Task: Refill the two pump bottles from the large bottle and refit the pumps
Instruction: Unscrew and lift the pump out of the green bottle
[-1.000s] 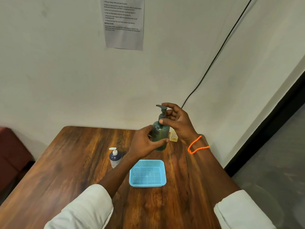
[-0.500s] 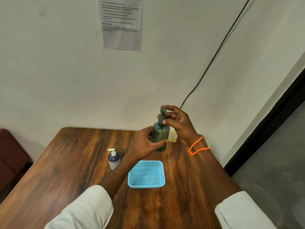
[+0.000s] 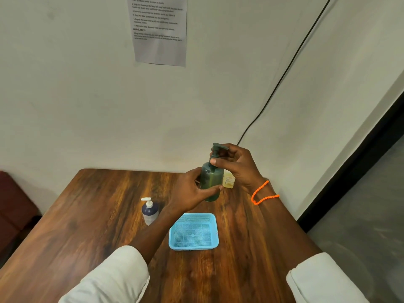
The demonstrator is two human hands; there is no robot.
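Pump head (image 3: 219, 147) turned rightward, right hand (image 3: 237, 165) pinching collar, left hand (image 3: 192, 191) gripping green bottle (image 3: 211, 180)

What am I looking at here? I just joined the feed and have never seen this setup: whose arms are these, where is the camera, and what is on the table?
There is no machine: a person works with bare hands, and the single camera sits on their head, looking forward and down. The left hand grips the body of a green pump bottle, lifted off the wooden table. The right hand pinches its pump at the neck. On the table stand a smaller dark bottle with a white pump and an empty blue mesh basket. A yellowish bottle is partly hidden behind the hands. A printed sheet hangs on the wall.
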